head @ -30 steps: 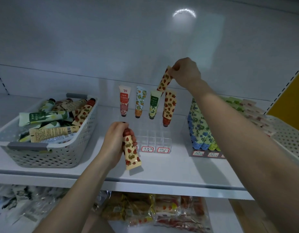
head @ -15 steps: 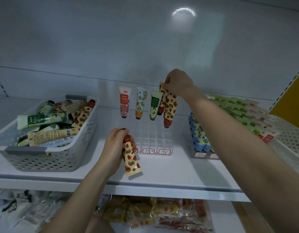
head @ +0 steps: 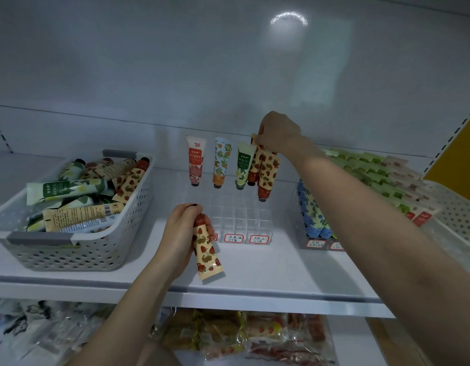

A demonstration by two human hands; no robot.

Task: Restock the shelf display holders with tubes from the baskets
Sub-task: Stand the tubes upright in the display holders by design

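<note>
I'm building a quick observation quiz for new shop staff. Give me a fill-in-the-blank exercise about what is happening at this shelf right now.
1. The left hand grips a tube printed with ____.
2. The right hand pinches the ____ end of a second tube standing in the clear holder.
3. The white basket of loose tubes sits to the holder's ____.

Missing words: strawberries; top; left.

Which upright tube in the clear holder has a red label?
The leftmost tube; it alone carries a red label panel above pink flowers.
</note>
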